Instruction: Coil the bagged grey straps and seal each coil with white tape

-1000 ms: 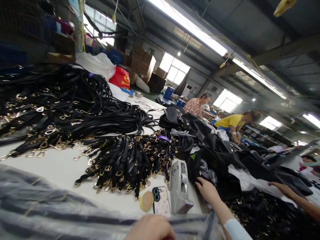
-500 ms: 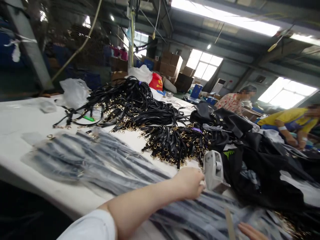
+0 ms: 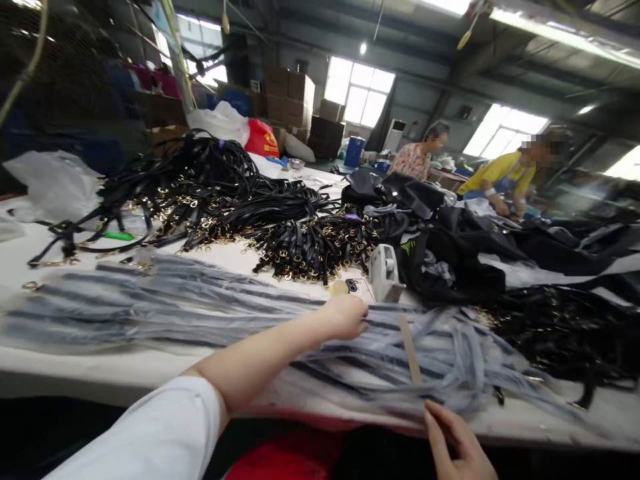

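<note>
Long black straps in clear plastic sleeves (image 3: 165, 327) lie in a layer along the front of the white table (image 3: 100, 370). Reaching over their middle is my left hand (image 3: 344, 316), its fingers curled closed; what they hold, if anything, is hidden. My right hand (image 3: 457, 443) is at the table's front edge, thumb and fingertips pinched together beside the sleeves. Whatever is between those fingertips is too small to make out. A flat tan strip (image 3: 411, 353) lies across the sleeves between my hands, its lower end close to my right fingertips.
Behind my left hand are a phone (image 3: 357, 287) and a white device (image 3: 385, 273). Black straps with gold clasps (image 3: 305, 247) are heaped beyond, with more straps (image 3: 565, 333) at the right. Black fabric (image 3: 440, 260) covers the right side. Two people work farther back.
The view has swung right and down, so the table contents appear farther left. More of my right hand now shows, its fingertips together at the table edge. My left hand stays closed over the sleeves.
</note>
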The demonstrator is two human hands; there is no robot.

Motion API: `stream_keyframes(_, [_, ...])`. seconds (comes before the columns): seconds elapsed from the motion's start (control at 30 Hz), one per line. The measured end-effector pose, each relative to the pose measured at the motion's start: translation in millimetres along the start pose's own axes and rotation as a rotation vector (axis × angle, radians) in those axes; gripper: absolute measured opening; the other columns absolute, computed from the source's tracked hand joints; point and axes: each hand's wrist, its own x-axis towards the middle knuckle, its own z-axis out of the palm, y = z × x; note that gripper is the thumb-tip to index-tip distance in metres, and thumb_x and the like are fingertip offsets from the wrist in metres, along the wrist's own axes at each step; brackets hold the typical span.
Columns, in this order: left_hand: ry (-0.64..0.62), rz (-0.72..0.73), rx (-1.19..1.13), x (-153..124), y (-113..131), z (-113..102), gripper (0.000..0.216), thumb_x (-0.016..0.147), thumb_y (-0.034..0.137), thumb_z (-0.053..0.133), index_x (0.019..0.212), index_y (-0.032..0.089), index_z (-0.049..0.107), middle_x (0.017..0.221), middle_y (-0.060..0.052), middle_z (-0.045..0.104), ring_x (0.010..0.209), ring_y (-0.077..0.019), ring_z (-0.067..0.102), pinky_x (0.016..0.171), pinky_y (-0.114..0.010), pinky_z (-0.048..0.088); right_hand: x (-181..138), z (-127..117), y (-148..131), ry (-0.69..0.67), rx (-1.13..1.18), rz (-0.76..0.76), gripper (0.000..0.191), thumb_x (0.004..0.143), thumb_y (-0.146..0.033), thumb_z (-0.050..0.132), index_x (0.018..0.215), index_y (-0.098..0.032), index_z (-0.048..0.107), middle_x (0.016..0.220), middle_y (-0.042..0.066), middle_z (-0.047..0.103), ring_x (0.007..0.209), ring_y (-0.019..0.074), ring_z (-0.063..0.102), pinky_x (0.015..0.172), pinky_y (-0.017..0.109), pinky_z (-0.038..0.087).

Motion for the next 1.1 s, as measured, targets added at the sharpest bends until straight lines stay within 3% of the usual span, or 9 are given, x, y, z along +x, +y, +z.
stream_keyframes(0.1, [-0.089,0.056,0.044,-7.9,21.5,10.5,0.025,0.082,0.037,0.063,0.086,0.015,0.074,0.088,-0.016,0.072,0.087,-0.0317,0.069,0.074,-0.038,0.053,37.8,1.7,-9.4,0.018,-0.158,0.02,0.047,0.086,-0.054,0.044,0.11,-0.019,0.064,0.114,0.012,0.069,0.092,0.0274,0.068,0.084,0.037,0.053])
stream_keyframes(0.2, [-0.137,0.042,0.09,-32.2,28.4,12.5,0.022,0.077,0.034,0.067,0.083,0.013,0.073,0.088,-0.017,0.072,0.087,-0.0326,0.069,0.077,-0.039,0.054,70.6,12.4,-11.3,0.002,-0.257,0.023,0.048,0.079,-0.045,0.051,0.112,-0.013,0.064,0.112,0.018,0.068,0.093,0.0325,0.067,0.083,0.043,0.05])
stream_keyframes(0.37, [-0.052,-0.115,0.086,-107.0,-0.1,24.0,0.033,0.071,0.02,0.066,0.104,0.013,0.068,0.106,-0.017,0.068,0.1,-0.0322,0.065,0.089,-0.041,0.052,87.8,18.1,-13.0,-0.139,-0.235,-0.143,0.024,0.079,-0.032,0.051,0.089,-0.022,0.07,0.086,0.006,0.073,0.08,0.0251,0.068,0.073,0.035,0.049])
stream_keyframes(0.5, [0.109,-0.318,-0.019,-155.4,-30.3,41.3,0.053,0.073,0.013,0.057,0.126,0.017,0.058,0.131,-0.013,0.059,0.121,-0.0295,0.055,0.106,-0.042,0.042,108.0,11.2,-34.2,-0.141,-0.208,-0.276,0.024,0.083,-0.032,0.046,0.083,-0.023,0.068,0.083,0.004,0.071,0.068,0.0212,0.065,0.068,0.033,0.047])
stream_keyframes(0.63, [0.145,-0.406,0.025,-160.8,-41.0,42.0,0.05,0.084,0.022,0.056,0.133,0.017,0.053,0.137,-0.013,0.055,0.127,-0.0299,0.05,0.109,-0.044,0.038,154.1,19.6,-80.9,-0.082,-0.189,-0.363,0.022,0.083,-0.031,0.048,0.087,-0.023,0.068,0.092,0.006,0.07,0.076,0.0214,0.063,0.073,0.033,0.045])
stream_keyframes(0.77, [0.086,-0.382,0.075,-145.1,-46.0,35.2,0.027,0.086,0.023,0.056,0.111,0.015,0.066,0.115,-0.015,0.065,0.112,-0.0321,0.058,0.098,-0.045,0.045,185.9,32.6,-117.1,-0.019,-0.154,-0.347,0.028,0.08,-0.029,0.054,0.102,-0.018,0.068,0.097,0.011,0.069,0.085,0.0249,0.063,0.078,0.036,0.046])
stream_keyframes(0.87, [0.056,-0.351,0.059,-144.6,-50.4,30.4,0.017,0.088,0.022,0.056,0.095,0.015,0.07,0.106,-0.013,0.066,0.104,-0.03,0.061,0.093,-0.042,0.047,164.1,34.4,-123.5,-0.035,-0.072,-0.366,0.038,0.084,-0.038,0.052,0.112,-0.016,0.065,0.101,0.012,0.069,0.083,0.0244,0.065,0.08,0.038,0.05])
stream_keyframes(0.97, [0.047,-0.29,0.042,-154.7,-41.6,21.2,0.016,0.09,0.025,0.056,0.084,0.018,0.069,0.108,-0.009,0.068,0.103,-0.0257,0.061,0.095,-0.037,0.045,106.5,39.3,-115.6,-0.206,0.005,-0.438,0.037,0.084,-0.046,0.054,0.106,-0.02,0.068,0.098,0.008,0.073,0.081,0.0232,0.068,0.076,0.035,0.055])
stream_keyframes(1.1, [-0.086,-0.006,-0.3,-167.8,-4.1,1.9,0.027,0.094,0.034,0.051,0.076,0.018,0.062,0.085,-0.003,0.069,0.084,-0.0164,0.064,0.08,-0.025,0.047,37.0,55.5,-90.8,-0.457,-0.02,-0.658,0.052,0.07,-0.019,0.063,0.121,-0.021,0.063,0.121,0.008,0.07,0.113,0.0286,0.063,0.108,0.049,0.041])
